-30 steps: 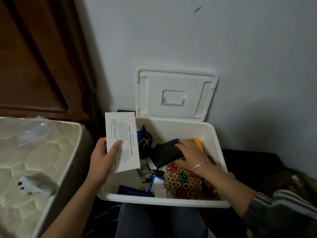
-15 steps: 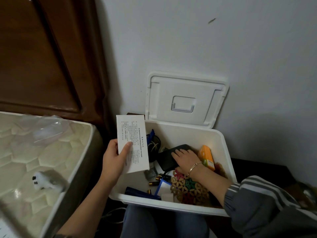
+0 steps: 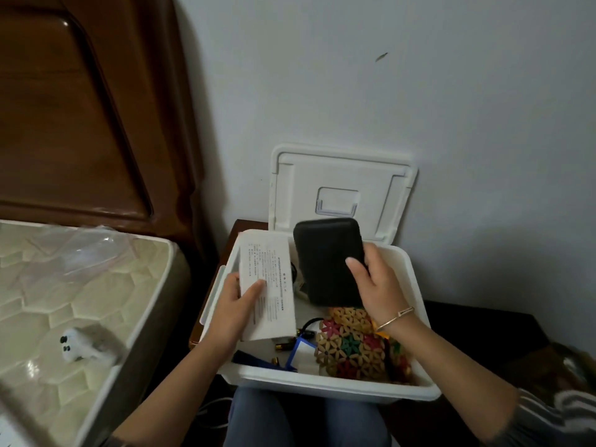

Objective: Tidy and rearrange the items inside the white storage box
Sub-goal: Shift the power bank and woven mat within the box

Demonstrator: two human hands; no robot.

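The white storage box point(image 3: 322, 383) stands open in front of my knees, its lid point(image 3: 342, 188) leaning back against the wall. My left hand point(image 3: 230, 312) holds a white printed leaflet point(image 3: 269, 285) upright over the box's left side, thumb across its face. My right hand point(image 3: 375, 285) grips a black rectangular case point(image 3: 325, 259), lifted above the box near the middle. Inside lie a colourful woven flower-pattern pouch point(image 3: 351, 345), a blue-edged card point(image 3: 301, 351), a dark blue flat item point(image 3: 254, 359), small batteries point(image 3: 282, 346) and a black cable point(image 3: 311, 322).
A quilted mattress point(image 3: 74, 304) under clear plastic lies at the left, with a small white toy figure point(image 3: 72, 345) on it. The dark wooden headboard point(image 3: 80, 108) rises behind it. A dark low surface point(image 3: 477, 327) runs to the right of the box. The grey wall is directly behind.
My right hand has taken hold of the black case and raised it out of the box. The leaflet in my left hand has shifted right, over the box. The camera view turned left.
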